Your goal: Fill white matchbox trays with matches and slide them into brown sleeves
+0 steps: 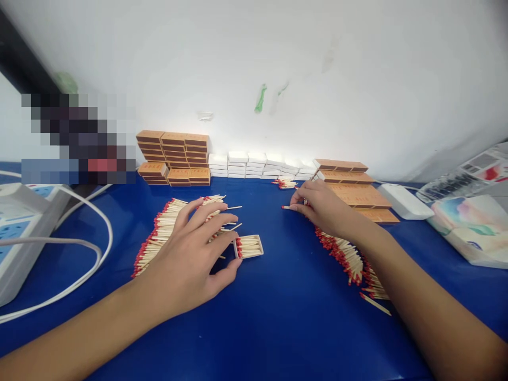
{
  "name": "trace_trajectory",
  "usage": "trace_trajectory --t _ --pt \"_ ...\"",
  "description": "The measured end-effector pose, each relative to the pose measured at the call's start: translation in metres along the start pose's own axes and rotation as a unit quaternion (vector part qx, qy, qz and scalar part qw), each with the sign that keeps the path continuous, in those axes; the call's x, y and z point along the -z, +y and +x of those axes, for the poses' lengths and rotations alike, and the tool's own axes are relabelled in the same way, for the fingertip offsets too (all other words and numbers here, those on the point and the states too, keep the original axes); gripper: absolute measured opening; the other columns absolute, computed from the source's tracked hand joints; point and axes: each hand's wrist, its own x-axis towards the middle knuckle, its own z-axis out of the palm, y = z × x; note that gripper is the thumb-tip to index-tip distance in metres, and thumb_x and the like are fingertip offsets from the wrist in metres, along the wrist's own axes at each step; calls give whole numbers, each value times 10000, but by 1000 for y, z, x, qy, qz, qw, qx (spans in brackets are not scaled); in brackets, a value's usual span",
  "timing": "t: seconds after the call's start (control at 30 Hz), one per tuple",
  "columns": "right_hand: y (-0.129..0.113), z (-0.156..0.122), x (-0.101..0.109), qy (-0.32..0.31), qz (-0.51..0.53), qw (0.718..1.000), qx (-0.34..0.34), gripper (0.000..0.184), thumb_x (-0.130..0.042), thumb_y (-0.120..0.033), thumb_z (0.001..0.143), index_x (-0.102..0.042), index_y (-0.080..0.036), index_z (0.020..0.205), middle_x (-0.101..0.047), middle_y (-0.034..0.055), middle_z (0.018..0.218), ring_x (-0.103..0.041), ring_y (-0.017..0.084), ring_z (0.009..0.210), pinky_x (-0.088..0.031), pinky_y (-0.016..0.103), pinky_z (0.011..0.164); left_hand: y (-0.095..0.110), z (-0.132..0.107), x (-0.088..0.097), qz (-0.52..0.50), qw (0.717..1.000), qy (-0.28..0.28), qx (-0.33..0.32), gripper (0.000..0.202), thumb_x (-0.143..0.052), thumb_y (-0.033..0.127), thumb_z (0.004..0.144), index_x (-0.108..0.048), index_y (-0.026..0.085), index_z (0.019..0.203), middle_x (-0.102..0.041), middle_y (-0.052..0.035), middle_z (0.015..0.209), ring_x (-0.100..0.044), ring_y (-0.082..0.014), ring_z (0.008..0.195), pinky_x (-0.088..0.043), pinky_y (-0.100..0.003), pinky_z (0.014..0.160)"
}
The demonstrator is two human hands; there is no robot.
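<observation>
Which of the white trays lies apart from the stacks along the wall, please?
The tray beside the left hand, filled with matches; the other white trays sit stacked against the wall.

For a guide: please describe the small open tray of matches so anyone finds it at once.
On the blue table, between the left heap and right heap of loose matches, the tray lies beside the left hand. Only it is open, white, with matches packed inside; other boxes are stacked by the wall.
</observation>
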Motion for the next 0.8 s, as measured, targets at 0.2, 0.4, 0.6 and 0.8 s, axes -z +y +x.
trace_trajectory --t 0.2,0.4,0.6,0.8 --pt "-14 -5 -2 7 12 1000 28 214 -592 -382 1074 -696 -239 953 -688 128 1041 -593 331 1054 -490 481 947 -1 0 0 4 1000 -6 2 152 -703 302 1026 -784 216 1121 -788 -92 1337 -636 -350 1417 -388 -626 1276" --pt "-8 -7 0 -17 18 1000 12 173 -621 -368 1051 -712 -232 994 -689 135 1070 -601 335 1063 -501 486 933 0 0 0 4 1000 -4 3 158 -698 306 1030 -784 211 1123 -787 -96 1336 -641 -349 1405 -391 -631 1276" --pt "-13 -5 -4 -3 2 1000 26 213 -566 -328 1081 -691 -229 938 -686 127 1008 -594 329 1023 -493 474 903 0 0 0 4 1000 -7 3 160 -688 298 1031 -783 210 1126 -786 -101 1338 -632 -355 1419 -392 -636 1278" --pt "-61 -14 10 19 87 994 67 181 -592 -324 1110 -683 -247 974 -703 108 1064 -622 311 1089 -515 453 943 0 1 1 15 1000 -2 6 160 -689 304 1030 -787 221 1126 -788 -96 1338 -623 -369 1434 -401 -635 1277"
